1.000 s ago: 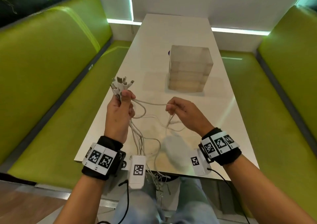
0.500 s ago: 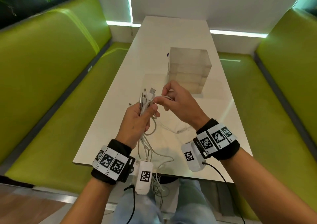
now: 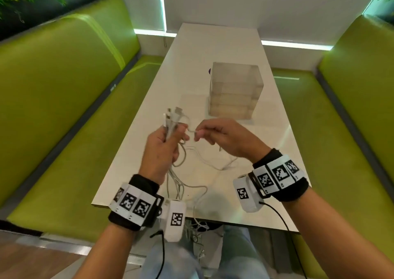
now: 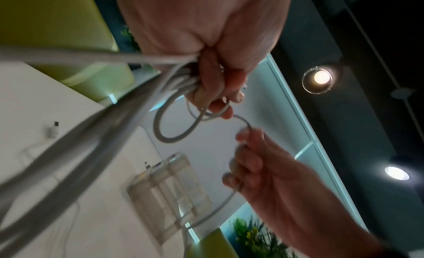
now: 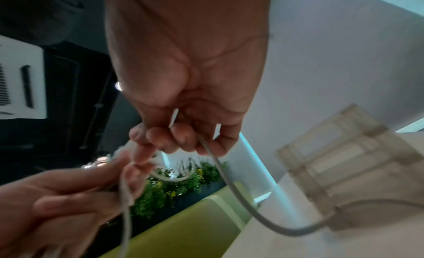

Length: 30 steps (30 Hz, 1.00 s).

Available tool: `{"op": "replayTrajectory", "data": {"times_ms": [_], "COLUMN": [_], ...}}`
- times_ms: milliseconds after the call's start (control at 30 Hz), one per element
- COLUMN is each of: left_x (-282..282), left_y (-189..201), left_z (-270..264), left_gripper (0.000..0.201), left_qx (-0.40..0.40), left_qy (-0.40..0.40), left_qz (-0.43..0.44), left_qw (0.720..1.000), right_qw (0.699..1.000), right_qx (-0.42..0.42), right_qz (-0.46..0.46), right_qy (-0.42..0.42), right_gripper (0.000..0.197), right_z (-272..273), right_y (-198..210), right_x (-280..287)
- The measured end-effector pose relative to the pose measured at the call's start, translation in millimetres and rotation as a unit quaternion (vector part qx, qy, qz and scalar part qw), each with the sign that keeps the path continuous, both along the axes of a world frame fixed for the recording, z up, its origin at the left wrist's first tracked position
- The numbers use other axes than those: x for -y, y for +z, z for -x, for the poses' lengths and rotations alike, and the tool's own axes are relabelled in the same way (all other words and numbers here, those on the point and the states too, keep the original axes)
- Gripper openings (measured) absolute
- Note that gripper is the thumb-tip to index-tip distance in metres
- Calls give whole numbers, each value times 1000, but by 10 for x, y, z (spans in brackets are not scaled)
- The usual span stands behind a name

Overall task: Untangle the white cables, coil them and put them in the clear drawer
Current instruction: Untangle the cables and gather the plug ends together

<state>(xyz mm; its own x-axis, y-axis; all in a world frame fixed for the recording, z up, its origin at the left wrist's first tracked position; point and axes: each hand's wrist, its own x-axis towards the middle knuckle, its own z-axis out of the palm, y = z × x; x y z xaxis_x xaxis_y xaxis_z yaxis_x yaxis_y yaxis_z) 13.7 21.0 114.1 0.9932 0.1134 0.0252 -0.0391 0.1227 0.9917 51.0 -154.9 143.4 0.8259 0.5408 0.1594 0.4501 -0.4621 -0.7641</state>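
Note:
My left hand (image 3: pixel 165 144) grips a bunch of white cables (image 3: pixel 170 120), their plug ends sticking up above the fist. The strands hang below the hand (image 4: pixel 213 84), trail over the table's near edge and fall toward my lap. My right hand (image 3: pixel 215 133) pinches one white cable (image 5: pixel 220 165) just right of the left hand; that cable loops down onto the table. The clear drawer unit (image 3: pixel 234 93) stands shut on the table beyond both hands.
The white table (image 3: pixel 213 44) runs away from me between two green benches (image 3: pixel 53 86). A loose cable plug (image 4: pixel 53 130) lies on the table in the left wrist view. A small dark object peeks out behind the drawer unit's left side.
Both hands came together above the table, then the right hand drew slightly away to the right with one cable. The left hand moved right and lower with the bunch.

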Motion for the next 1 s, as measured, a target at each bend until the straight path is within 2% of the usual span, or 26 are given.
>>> {"op": "replayTrajectory", "data": {"times_ms": [133,267,333,400,467,600,767,1000], "left_x": [65,55,29,-98,-287,-422,-293,-159], "left_y": [-28,-3,22,50,68,46,37,14], "left_z": [71,112,114,65,0,-21,4,46], "left_gripper": [20,18,13,13,13,14,18,19], "left_qx": [-14,10,24,27,35,54,57,53], "left_qy": [-59,-101,-60,14,70,108,83,38], "left_qz": [5,-13,-13,47,96,84,86,55], "left_qw": [998,995,998,998,992,989,991,996], "right_qw": [999,999,998,995,991,982,970,928], "right_qx": [-8,-27,-48,-68,-82,-137,-231,-360], "right_qz": [29,-22,-4,57,106,126,54,-37], "right_qy": [21,-14,-34,-35,-27,0,53,94], "right_gripper": [18,20,26,30,22,9,5,8], "right_z": [75,110,109,92,69,94,281,552], "right_y": [81,171,224,267,278,198,1,-297], "right_x": [-58,-33,5,127,288,413,282,117]}}
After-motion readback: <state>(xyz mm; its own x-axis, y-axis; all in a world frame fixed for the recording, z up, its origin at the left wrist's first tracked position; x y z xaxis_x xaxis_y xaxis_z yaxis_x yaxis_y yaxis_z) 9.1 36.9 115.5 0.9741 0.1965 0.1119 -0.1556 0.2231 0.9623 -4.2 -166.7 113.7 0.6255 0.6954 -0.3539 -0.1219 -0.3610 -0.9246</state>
